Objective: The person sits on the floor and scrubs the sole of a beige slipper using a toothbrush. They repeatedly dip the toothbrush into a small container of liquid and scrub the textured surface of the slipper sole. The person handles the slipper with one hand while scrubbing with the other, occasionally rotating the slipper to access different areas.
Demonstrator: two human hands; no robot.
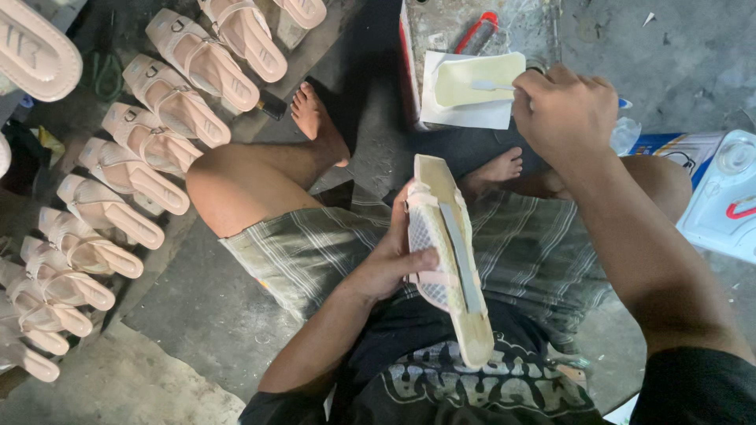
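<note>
left hand [390,264]: clamped on a sandal [445,264], thumb across the mesh side, fingers wrapped behind it. Held over the lap, sole side up, toe end pointing away from the body.

sandal: pale cream sole with a grey strip running down the middle and pink straps folded under near the thumb. It sits tilted, heel end low near the black shirt [472,378].

right hand [563,114]: closed in a fist around a thin brush [494,85], reaching out ahead of the knees. The brush tip sits in a puddle of yellowish glue [472,77].

glue: spread on a white sheet [465,114], which lies on top of a box [441,31] on the floor, just past the feet.

box top: a red-handled tool [478,33] lies near its far edge, partly blurred, can't tell exactly what it is.

legs: person sits cross-legged on the floor [197,307] in checked shorts [315,252], bare feet tucked in front near the box.

left side: a long row of finished pink sandals [150,142] lined up on the floor, well apart from both hands, soles down and straps up.

right edge: a white plastic container [720,197] with a red handle, beside the right knee, plus a blue-edged pack [677,145] just behind it.
</note>
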